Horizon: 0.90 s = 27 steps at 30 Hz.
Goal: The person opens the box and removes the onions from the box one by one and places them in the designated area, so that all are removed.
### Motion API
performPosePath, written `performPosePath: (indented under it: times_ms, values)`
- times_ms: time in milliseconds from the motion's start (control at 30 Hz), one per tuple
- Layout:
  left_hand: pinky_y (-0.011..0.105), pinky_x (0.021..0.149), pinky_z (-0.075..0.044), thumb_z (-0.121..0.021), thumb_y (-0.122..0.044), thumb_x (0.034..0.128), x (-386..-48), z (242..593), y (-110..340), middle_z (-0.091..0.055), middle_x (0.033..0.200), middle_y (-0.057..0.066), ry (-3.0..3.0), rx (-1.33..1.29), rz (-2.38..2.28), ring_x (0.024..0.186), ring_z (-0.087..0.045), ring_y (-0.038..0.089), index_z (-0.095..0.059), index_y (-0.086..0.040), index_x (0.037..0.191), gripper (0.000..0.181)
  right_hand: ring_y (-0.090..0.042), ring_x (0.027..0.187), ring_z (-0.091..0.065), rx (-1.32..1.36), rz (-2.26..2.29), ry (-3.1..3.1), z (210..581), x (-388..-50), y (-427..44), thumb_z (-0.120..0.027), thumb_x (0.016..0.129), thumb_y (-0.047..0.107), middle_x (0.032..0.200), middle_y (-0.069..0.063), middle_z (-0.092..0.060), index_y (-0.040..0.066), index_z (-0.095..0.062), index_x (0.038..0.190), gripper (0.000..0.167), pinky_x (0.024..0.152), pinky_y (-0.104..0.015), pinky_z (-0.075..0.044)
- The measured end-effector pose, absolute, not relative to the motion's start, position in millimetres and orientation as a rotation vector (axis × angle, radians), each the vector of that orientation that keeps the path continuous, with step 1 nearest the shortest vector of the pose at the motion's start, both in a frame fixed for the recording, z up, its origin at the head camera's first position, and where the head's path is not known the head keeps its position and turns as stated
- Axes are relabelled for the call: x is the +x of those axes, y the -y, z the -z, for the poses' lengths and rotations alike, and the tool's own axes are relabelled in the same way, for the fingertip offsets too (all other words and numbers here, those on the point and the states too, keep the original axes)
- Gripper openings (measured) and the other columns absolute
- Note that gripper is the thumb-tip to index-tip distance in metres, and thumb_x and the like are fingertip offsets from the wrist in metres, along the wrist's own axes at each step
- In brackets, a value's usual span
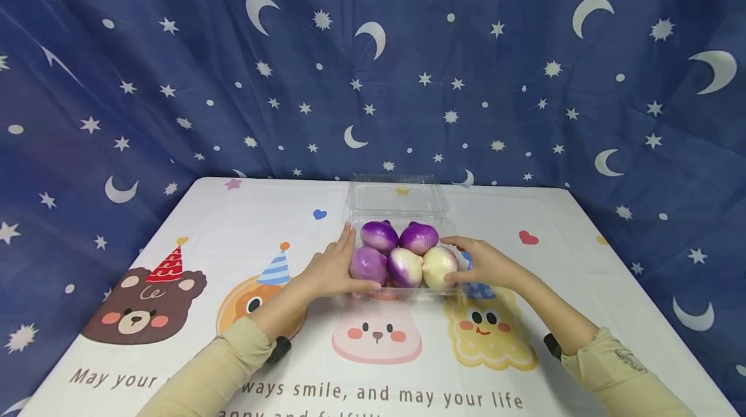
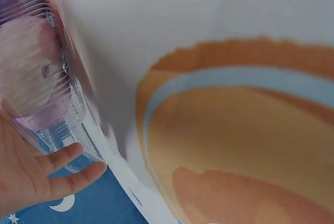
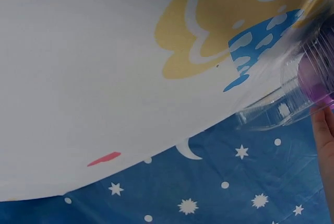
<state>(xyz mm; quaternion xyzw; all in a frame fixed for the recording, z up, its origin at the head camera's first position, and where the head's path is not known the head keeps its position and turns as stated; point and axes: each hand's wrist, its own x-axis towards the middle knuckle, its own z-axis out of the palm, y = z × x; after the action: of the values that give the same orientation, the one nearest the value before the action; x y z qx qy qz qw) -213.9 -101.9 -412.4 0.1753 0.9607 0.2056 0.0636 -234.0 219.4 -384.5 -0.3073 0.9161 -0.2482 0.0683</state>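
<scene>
Nearest, beige sleeves [image 1: 204, 371] reach in over the white printed worktop [image 1: 250, 223]. The left hand [image 1: 333, 269] is spread wide along the left end of a clear plastic box [image 1: 402, 292], thumb at its near corner; the right hand [image 1: 482, 260] spans the right end, thumb and fingers well apart. The box sits mid-worktop, ribbed and glossy, though whether its base is fully down is hard to tell. In its near row, the left onion-like piece [image 1: 368, 266] is an even lilac, the middle one [image 1: 405, 267] half deep purple, half cream, and the right one [image 1: 440, 267] mostly cream, with a small tip. Behind, two glossy far pieces [image 1: 419, 237] are vivid purple fading paler below. The transparent lid [image 1: 396, 198] stands open beyond, before a blue moon-and-star curtain [image 1: 373, 93].
</scene>
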Motion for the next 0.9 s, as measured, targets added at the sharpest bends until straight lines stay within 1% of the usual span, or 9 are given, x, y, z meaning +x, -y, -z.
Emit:
performPosePath:
  times_ms: [233, 367, 567, 667, 900]
  values:
    - [0.059, 0.092, -0.045, -0.061, -0.076, 0.0684, -214.9, 411.7, 105.1, 0.006, 0.158, 0.013, -2.889, 0.523, -0.582, 0.128, -0.045, 0.042, -0.001, -0.001, 0.150, 0.126, -0.043, 0.120, -0.051, -0.948, 0.723, -2.736, 385.1, -235.7, -218.3, -0.079, 0.075, 0.033, 0.133, -0.023, -0.053, -0.002, -0.046, 0.134, 0.077, 0.098, -0.056, -0.043]
    - [0.059, 0.090, -0.047, -0.060, -0.077, 0.0682, -214.9, 411.2, 106.3, 0.006, 0.159, 0.013, -2.886, 0.521, -0.578, 0.128, -0.045, 0.041, -0.001, -0.001, 0.150, 0.126, -0.040, 0.123, -0.049, -0.973, 0.693, -2.724, 385.1, -236.5, -216.6, -0.080, 0.074, 0.031, 0.132, -0.021, -0.054, -0.002, -0.046, 0.134, 0.076, 0.101, -0.055, -0.041]
    - [0.056, 0.084, -0.051, -0.061, -0.076, 0.0691, -214.4, 412.0, 104.6, 0.005, 0.159, 0.016, -2.884, 0.539, -0.587, 0.125, -0.048, 0.042, -0.003, 0.000, 0.150, 0.125, -0.037, 0.122, -0.052, -1.001, 0.655, -2.707, 384.5, -236.0, -217.6, -0.079, 0.075, 0.029, 0.130, -0.019, -0.057, -0.001, -0.047, 0.134, 0.073, 0.100, -0.053, -0.042]
    - [0.053, 0.081, -0.052, -0.060, -0.076, 0.0692, -214.1, 412.7, 103.9, 0.004, 0.159, 0.015, -2.886, 0.534, -0.569, 0.124, -0.050, 0.041, -0.003, 0.000, 0.150, 0.125, -0.037, 0.122, -0.052, -1.005, 0.654, -2.708, 384.4, -236.5, -218.1, -0.079, 0.075, 0.030, 0.129, -0.018, -0.058, 0.000, -0.048, 0.133, 0.072, 0.100, -0.053, -0.042]
    - [0.054, 0.082, -0.051, -0.060, -0.076, 0.0697, -213.6, 410.0, 102.9, 0.003, 0.159, 0.016, -2.885, 0.528, -0.550, 0.123, -0.051, 0.040, -0.005, 0.000, 0.150, 0.124, -0.038, 0.119, -0.053, -0.984, 0.764, -2.693, 385.4, -241.0, -221.9, -0.079, 0.074, 0.032, 0.128, -0.019, -0.058, 0.001, -0.050, 0.131, 0.071, 0.098, -0.052, -0.044]
